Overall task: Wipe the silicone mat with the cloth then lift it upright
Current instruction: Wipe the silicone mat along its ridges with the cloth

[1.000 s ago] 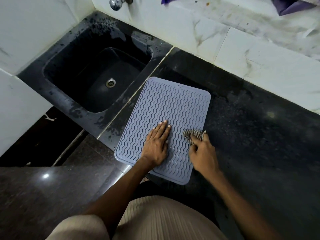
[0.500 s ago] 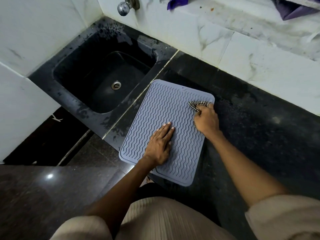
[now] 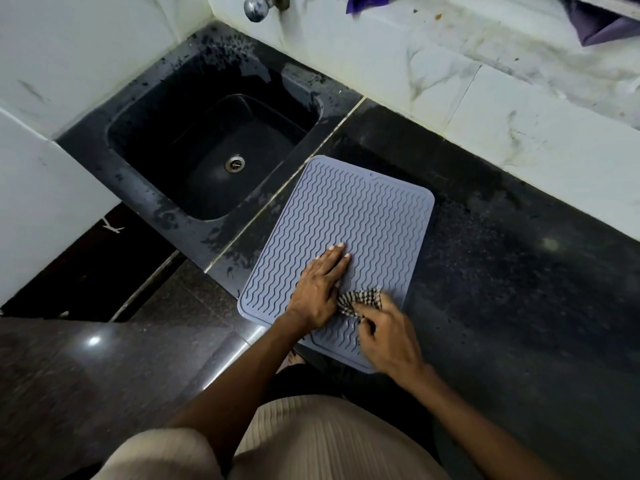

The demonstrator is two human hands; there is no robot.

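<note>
A grey silicone mat [image 3: 360, 216] with wavy ridges lies flat on the dark counter [image 3: 519, 271], just right of the sink. My left hand [image 3: 320, 289] presses flat on the mat's near half, fingers straight. My right hand [image 3: 388, 334] grips a small checked cloth [image 3: 360, 301], bunched in its fingers, and holds it against the mat's near right part, right beside my left hand.
A black sink [image 3: 207, 154] with a metal drain lies to the left, a tap [image 3: 258, 6] above it. White marble wall tiles [image 3: 519, 109] run along the back of the counter. Purple cloth [image 3: 602, 24] lies on the ledge at top right. The counter's near edge runs under the mat's corner.
My right hand has drawn the cloth from the mat's far right corner back down to its near part, beside my left hand. The left hand stays pressed on the mat.
</note>
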